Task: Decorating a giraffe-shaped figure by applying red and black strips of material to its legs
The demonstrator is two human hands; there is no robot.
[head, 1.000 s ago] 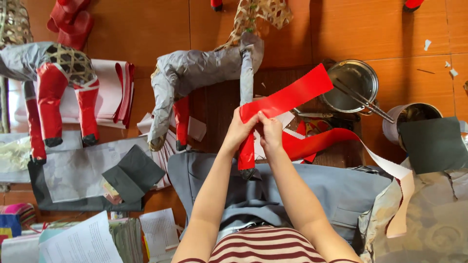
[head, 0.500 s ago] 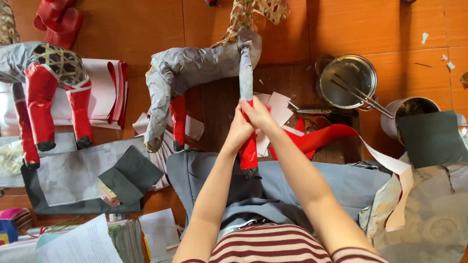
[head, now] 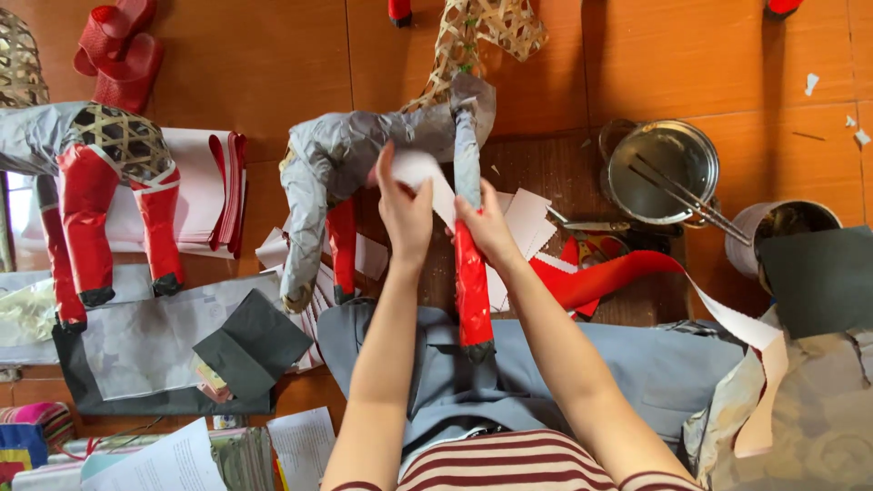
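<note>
Fingers: our left hand point(head: 405, 214) pinches the white end of a paper strip point(head: 426, 175), fingers narrow around it, thumb side up. Our right hand point(head: 489, 232) has its fingers closed on the top of the horse's front leg point(head: 473, 286), pressing the strip there.

Thing in work: a paper horse figure point(head: 350, 159), woven bamboo frame w/ grey paper skin. It stands just beyond our fingers, the body to the left of them, the neck above.

Red strip: the long red paper band point(head: 605, 277) runs from under the right fingers out to the right, its far end showing the white back side.

Done so far: we judge the front leg below the right fingers is already red down to the black hoof; one back leg point(head: 343, 250), left of the left fingers, is red too.

Left to do: the body, neck & the leg part above our fingers are grey, so approx. most of the red covering is not yet done.

For comparison: a second horse point(head: 91, 168), far left of the fingers, has red legs, its body grey.

Near the right fingers: white paper pieces point(head: 527, 218), scissors point(head: 591, 241), a metal pot point(head: 662, 171) w/ sticks in it.

Below the wrists: grey cloth point(head: 655, 364) on our lap.
</note>
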